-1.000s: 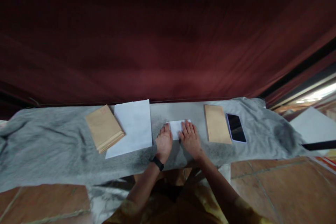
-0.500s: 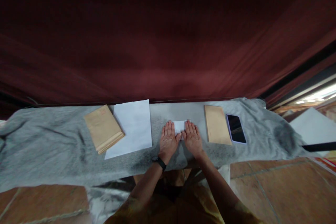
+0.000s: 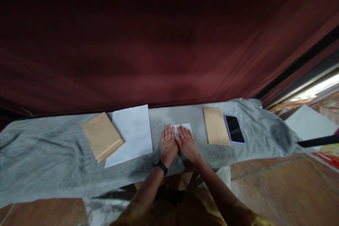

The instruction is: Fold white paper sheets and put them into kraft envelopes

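Note:
A small folded white paper (image 3: 188,126) lies on the grey cloth in front of me, mostly covered by my hands. My left hand (image 3: 168,144) rests flat at its left edge, fingers stretched out and pointing away from me; a dark band circles that wrist. Flat on top of the paper is my right hand (image 3: 187,143), its fingers extended and angled to the left. The thumbs nearly meet over the paper's near side. Left of my hands lies a stack of large white paper sheets (image 3: 134,134), partly beneath a pile of brown envelopes (image 3: 102,132).
Grey cloth (image 3: 53,155) covers the long narrow table. To the right sit another brown envelope stack (image 3: 216,127) and a phone (image 3: 235,129) in a purple case. A dark red curtain (image 3: 164,84) hangs behind the table. Tiled floor (image 3: 286,187) shows below.
My right hand has slid left across the folded paper, closer to my left hand, so the paper's right corner now shows beyond its fingers. The view has tilted slightly.

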The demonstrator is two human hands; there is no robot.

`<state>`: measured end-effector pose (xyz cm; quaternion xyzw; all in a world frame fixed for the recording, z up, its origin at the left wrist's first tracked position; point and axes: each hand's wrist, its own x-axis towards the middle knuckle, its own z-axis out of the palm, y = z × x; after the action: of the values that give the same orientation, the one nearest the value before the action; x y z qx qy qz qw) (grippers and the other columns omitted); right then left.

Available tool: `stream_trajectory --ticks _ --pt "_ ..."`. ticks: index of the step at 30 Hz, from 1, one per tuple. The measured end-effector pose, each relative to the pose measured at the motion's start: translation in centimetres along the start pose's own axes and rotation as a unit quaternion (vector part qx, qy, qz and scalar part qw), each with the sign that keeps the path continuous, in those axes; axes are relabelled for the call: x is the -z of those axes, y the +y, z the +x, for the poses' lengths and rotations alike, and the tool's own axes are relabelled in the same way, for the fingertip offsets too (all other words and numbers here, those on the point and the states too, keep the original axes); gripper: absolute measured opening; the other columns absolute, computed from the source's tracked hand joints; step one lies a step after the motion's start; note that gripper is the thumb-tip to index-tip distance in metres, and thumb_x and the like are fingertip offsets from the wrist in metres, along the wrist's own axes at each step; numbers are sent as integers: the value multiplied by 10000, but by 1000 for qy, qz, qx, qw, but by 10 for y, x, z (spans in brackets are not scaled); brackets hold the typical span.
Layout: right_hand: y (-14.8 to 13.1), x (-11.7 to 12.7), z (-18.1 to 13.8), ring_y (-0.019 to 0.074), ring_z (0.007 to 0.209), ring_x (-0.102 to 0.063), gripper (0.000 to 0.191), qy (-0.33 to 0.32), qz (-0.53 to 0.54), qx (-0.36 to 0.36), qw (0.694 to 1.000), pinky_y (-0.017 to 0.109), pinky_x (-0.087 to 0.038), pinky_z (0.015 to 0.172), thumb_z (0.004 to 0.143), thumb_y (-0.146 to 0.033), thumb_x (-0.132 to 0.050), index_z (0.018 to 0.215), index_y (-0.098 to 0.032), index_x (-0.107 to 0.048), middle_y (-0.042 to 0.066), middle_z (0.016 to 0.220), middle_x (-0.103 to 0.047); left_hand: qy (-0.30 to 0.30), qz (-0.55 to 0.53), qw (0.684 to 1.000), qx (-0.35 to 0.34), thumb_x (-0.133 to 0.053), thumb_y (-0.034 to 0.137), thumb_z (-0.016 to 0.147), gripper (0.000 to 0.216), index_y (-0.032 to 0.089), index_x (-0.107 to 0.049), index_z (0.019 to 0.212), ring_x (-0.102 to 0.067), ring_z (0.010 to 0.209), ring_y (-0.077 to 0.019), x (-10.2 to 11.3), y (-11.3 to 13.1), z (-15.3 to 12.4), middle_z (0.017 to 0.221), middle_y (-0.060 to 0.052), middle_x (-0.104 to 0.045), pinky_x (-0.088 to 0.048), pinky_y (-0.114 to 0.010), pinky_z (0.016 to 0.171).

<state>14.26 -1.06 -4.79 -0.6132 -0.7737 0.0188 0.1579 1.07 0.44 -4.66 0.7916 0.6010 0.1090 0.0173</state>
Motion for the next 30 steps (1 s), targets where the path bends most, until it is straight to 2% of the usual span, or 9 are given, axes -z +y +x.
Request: stream_trajectory --ticks 5,12,16,20,25,30 --pt "26 1 2 250 1475 -341 543 12 -27 -19 999 471 -274 1199 1058 -361 -335 1543 -120 -358 149 1582 -387 4 -8 1000 15 -333 350 1017 597 58 -341 1537 -277 1509 -284 5 0 2 1600 -180 -349 -244 -513 1225" --pt "43 -1 2 267 1461 -362 576 32 -29 -37 998 477 -273 1194 1064 -405 -310 1554 -103 -331 155 1585 -376 18 -5 999 40 -317 430 1022 630 66 -348 1536 -299 1502 -277 8 -6 3 1598 -187 -346 -212 -510 1236" --pt "42 4 5 265 1451 -379 553 40 -19 -42 998 479 -283 1188 1063 -372 -300 1540 -100 -363 158 1562 -418 27 -4 999 42 -318 442 1023 643 74 -320 1550 -295 1503 -282 5 -6 2 1596 -190 -346 -219 -533 1228" --pt "28 11 2 292 1444 -390 550 50 -23 -73 996 494 -279 1188 1059 -347 -286 1520 -65 -390 175 1566 -405 30 6 999 41 -318 445 1024 646 59 -330 1542 -301 1500 -285 5 -5 2 1598 -192 -339 -212 -530 1229" --pt "8 6 -16 249 1464 -364 532 25 -6 -17 1000 456 -283 1195 1061 -354 -302 1538 -129 -375 124 1589 -382 24 15 999 35 -323 418 1024 628 46 -352 1529 -299 1500 -290 7 -5 3 1601 -192 -333 -206 -528 1230" --pt "18 2 -23 254 1446 -392 540 40 -23 -27 999 449 -277 1193 1056 -364 -330 1526 -105 -391 146 1573 -402 14 17 999 38 -336 447 1024 648 32 -355 1523 -301 1498 -296 11 -6 1 1594 -208 -340 -224 -529 1225"
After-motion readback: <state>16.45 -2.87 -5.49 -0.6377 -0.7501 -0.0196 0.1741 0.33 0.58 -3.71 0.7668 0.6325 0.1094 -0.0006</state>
